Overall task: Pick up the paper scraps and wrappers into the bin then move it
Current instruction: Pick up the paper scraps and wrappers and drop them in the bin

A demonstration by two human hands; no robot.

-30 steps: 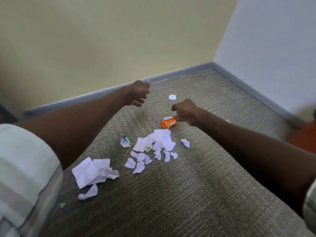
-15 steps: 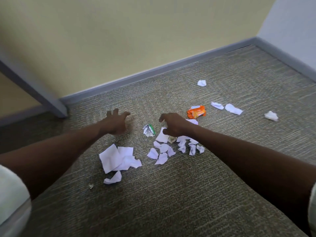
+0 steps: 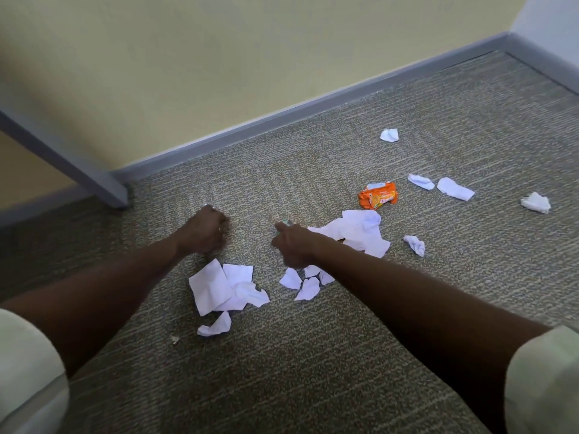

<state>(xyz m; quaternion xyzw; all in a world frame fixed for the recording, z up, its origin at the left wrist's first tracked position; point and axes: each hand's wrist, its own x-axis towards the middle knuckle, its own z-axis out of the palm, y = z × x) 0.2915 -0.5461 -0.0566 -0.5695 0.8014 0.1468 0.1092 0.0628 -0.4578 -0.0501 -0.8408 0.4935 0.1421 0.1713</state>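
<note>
Torn white paper scraps and a crinkled orange wrapper lie scattered on looped grey-brown carpet. The left hand is curled into a fist beside the scraps; whether it holds anything cannot be told. The right hand pinches a small green-and-silver wrapper.
</note>
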